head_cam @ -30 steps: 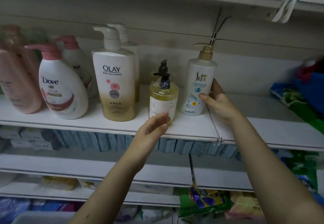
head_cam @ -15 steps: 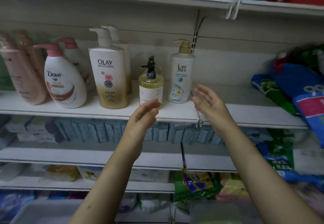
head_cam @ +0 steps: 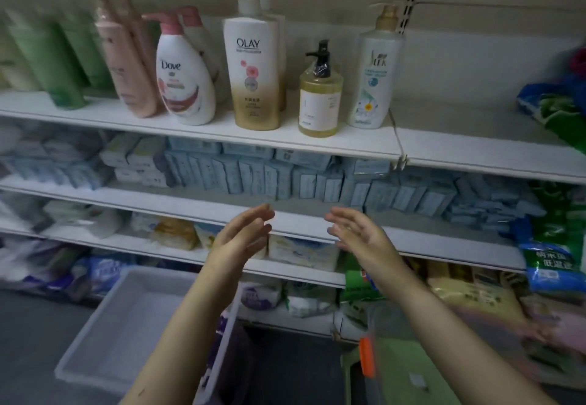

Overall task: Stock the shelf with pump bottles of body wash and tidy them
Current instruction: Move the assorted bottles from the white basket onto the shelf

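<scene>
Up on the shelf (head_cam: 475, 147), in a row, stand the Dove bottle (head_cam: 185, 77), the Olay bottle (head_cam: 255, 71), the amber bottle (head_cam: 319, 96) and the gold-capped white bottle (head_cam: 374, 77). Well below them the left hand (head_cam: 244, 235) and the right hand (head_cam: 360, 236) hover apart, fingers relaxed, palms facing, holding nothing.

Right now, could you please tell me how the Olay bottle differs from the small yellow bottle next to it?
The Olay bottle is clearly taller than the small yellow bottle. The Olay bottle is opaque white fading to gold; the yellow bottle is see-through. The Olay bottle has a white pump, the yellow bottle a black one. Both stand upright on the same shelf, spouts pointing left.
</scene>
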`<state>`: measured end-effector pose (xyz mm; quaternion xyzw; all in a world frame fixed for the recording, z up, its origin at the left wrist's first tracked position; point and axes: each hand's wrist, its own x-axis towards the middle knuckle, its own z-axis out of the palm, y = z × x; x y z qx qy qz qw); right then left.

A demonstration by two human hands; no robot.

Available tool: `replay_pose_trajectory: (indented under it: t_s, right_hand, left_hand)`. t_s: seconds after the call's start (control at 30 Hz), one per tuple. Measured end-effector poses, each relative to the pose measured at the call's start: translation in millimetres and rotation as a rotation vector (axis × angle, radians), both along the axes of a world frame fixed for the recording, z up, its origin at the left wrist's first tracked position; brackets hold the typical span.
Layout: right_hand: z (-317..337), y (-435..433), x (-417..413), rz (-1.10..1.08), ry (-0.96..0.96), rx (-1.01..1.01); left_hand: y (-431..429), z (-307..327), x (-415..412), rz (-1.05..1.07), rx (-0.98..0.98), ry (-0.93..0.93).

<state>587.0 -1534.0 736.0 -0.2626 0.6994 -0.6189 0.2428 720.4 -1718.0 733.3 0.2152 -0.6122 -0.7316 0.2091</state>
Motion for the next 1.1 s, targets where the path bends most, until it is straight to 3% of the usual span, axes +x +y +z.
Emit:
replay_pose_trajectory:
  t_s: [0.17, 0.47, 0.77, 1.1]
  right_hand:
    - [-39.8, -38.1, 41.0, 0.08, -0.132, 0.012]
    - [-136.2, -139.7, 127.0, 0.157, -0.415, 0.278]
    - [-219.9, -228.2, 193.4, -0.125, -0.827, 0.397]
    - [-310.5, -266.4, 205.6, -0.249, -0.907, 0.4]
  left_hand:
    - [-37.9, -46.6, 58.9, 0.085, 0.084, -0.15]
    - [-134.4, -119.8, 156.9, 0.233, 0.173, -0.424]
    - [-228.0, -195.9, 198.1, 0.044, 0.252, -0.675]
    - [-248.7, -314.7, 171.2, -0.171, 0.273, -0.906]
